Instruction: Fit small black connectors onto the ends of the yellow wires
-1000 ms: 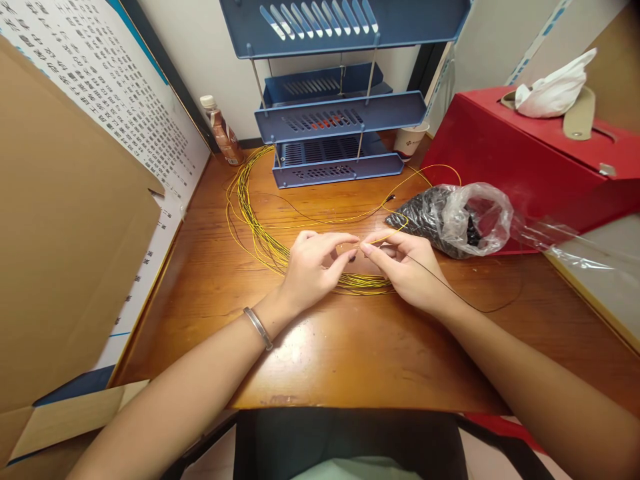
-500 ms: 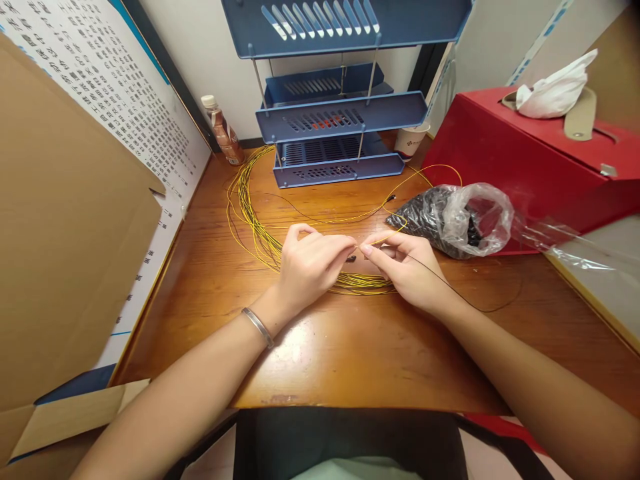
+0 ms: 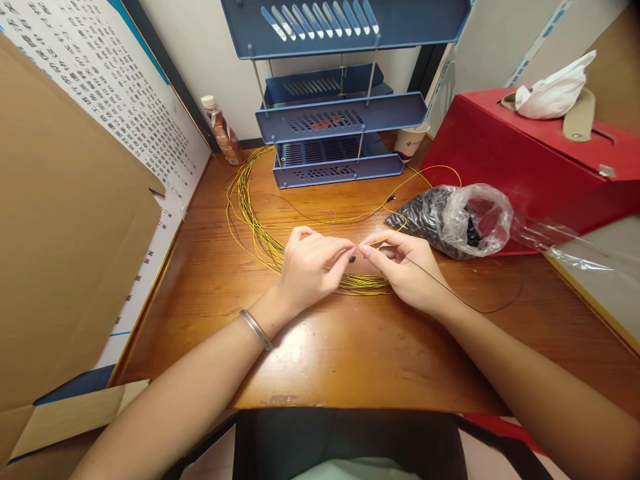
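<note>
My left hand [image 3: 313, 263], with a metal bangle on its wrist, is closed in a pinch of thumb and forefinger at the tip of a thin wire. Almost touching it, my right hand [image 3: 403, 267] pinches the yellow wire [image 3: 404, 225], which loops away behind the fingers. A dark wire [image 3: 455, 293] trails from the right hand across that wrist. The fingertips hide the wire's very end. Beneath both hands lies a large coil of yellow and black wire [image 3: 245, 200]. A small black piece [image 3: 353, 259] shows just below the left fingertips.
A blue tiered file rack [image 3: 340, 177] stands at the back, with a bottle [image 3: 223, 133] on its left and a paper cup [image 3: 411, 141] on its right. A clear bag of small black parts [image 3: 435, 217] lies before a red box [image 3: 515, 160]. Cardboard [image 3: 65, 213] leans at left.
Both hands stay in nearly the same place. The left fingers have shifted slightly at the wire's tip, and the left wrist has moved a little to the left.
</note>
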Demonstrator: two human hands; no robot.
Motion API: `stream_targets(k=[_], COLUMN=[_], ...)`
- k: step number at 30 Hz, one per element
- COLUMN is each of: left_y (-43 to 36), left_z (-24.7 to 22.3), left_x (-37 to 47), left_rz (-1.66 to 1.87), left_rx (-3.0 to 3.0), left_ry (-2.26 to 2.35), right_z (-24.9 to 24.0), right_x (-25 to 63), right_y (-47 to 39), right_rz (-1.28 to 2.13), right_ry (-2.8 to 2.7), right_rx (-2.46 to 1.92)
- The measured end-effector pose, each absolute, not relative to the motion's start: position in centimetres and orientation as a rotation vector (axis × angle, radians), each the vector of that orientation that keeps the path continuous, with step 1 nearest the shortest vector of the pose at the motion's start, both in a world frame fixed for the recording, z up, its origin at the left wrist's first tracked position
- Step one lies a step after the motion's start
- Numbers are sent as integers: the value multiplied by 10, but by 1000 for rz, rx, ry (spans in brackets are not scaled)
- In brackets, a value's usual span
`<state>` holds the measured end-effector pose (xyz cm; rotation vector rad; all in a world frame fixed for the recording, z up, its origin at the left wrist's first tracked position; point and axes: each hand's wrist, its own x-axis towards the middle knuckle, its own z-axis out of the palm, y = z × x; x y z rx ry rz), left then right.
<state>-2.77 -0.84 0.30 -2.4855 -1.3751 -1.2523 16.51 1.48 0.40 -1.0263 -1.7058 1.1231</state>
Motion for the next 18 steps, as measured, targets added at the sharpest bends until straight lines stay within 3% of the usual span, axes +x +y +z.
stream_targets(k=[6, 12, 18], left_y=[-9, -7, -6], left_z=[5, 6, 9], left_x=[-23, -20, -21], left_rz=[-1403, -2061, -2358], left_rx=[-2577, -2794, -2845], left_ry=[-1617, -1934, -2187], right_z=[2, 3, 5], right_x=[165, 164, 165], right_y=[14, 13, 12], right_rz=[998, 900, 818], right_ry=[-1792, -1822, -1836], right_rx=[-1035, -967, -913])
